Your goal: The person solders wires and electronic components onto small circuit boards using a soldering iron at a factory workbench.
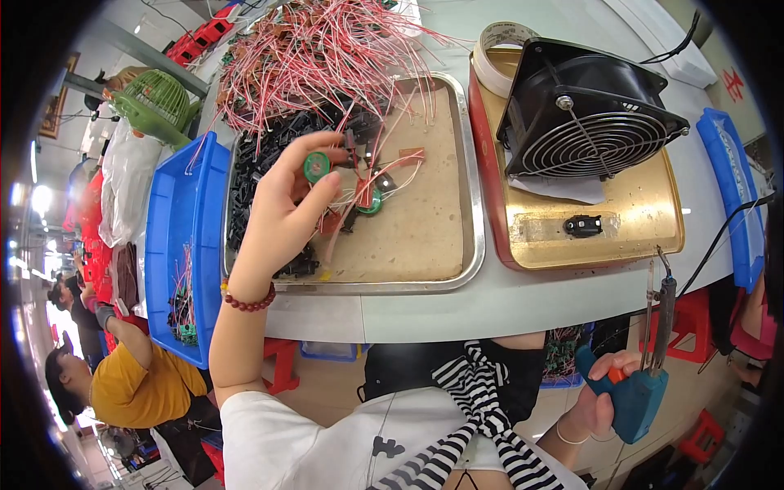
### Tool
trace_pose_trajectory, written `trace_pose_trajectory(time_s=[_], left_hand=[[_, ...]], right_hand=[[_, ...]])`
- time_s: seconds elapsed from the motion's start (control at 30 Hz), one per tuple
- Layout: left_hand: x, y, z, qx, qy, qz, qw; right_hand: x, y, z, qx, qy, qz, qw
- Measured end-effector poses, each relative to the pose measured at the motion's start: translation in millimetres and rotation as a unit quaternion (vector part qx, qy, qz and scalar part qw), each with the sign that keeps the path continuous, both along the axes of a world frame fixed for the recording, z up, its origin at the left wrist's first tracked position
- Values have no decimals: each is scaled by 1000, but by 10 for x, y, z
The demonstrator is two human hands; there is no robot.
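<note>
My left hand (286, 196) reaches over a metal tray (476, 204), its thumb and fingers curled around a small green round disc (317, 167). Just right of the fingertips, a second green disc (370, 202) lies among red and white wires and small brown boards. My right hand (600, 400) grips a teal soldering gun (639, 406) with an orange trigger, held up at the right beyond the table's near edge. The gun's metal tip and thin feed tube (653, 314) point toward the table. One small black part (582, 226) sits on a gold tin (539, 255).
Black plastic parts (265, 155) fill the tray's left side, below a heap of red and white wires (318, 57). A black fan (584, 114) and a tape roll (498, 61) stand on the tin. Blue bins (175, 229) flank the workplace; a person in yellow (131, 380) works at left.
</note>
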State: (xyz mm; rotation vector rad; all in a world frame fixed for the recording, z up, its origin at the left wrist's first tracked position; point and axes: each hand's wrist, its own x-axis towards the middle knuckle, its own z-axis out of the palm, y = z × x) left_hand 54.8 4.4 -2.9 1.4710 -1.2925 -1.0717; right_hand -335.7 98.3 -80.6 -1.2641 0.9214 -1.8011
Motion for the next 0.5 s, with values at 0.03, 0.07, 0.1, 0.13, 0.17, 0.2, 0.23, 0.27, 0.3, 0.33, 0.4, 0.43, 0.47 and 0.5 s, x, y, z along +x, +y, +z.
trace_pose_trajectory(time_s=[0.03,0.07,0.1,0.13,0.17,0.2,0.23,0.27,0.3,0.33,0.4,0.43,0.47,0.5], left_hand=[[0,-1,-1,-48,-126,20,991],[0,-5,-4,-95,-250,40,963],[-1,-5,-28,-117,-252,60,959],[38,-6,-69,-117,-253,61,958],[100,-7,-114,-116,-210,36,970],[129,-16,-140,-115,-164,10,980],[111,-14,-137,-115,-164,10,980],[78,-5,-127,-125,-149,14,981],[51,3,-109,-135,-133,19,982],[38,8,-81,-135,-134,18,982],[9,24,-1,-18,-103,-25,994],[-27,34,33,12,-125,-48,991],[-48,45,34,12,-126,-48,991],[-61,53,20,-25,-233,-59,970]], right_hand=[[2,10,-3,7,-1,-6,1000],[4,17,-5,14,-2,-12,1000],[2,16,-10,13,-4,-11,1000],[-5,13,-16,12,-3,-8,1000],[-11,11,-22,10,-3,-4,1000],[-19,13,-29,10,-3,-5,1000],[-26,15,-36,8,-2,-3,1000],[-28,19,-40,7,0,-1,1000],[-27,21,-39,7,-1,-2,1000],[-23,23,-35,12,-5,-4,1000],[-20,25,-34,18,-10,-6,1000],[-20,26,-36,16,-11,-5,1000],[-22,26,-37,15,-11,-5,1000],[-20,28,-36,15,-12,-6,1000]])
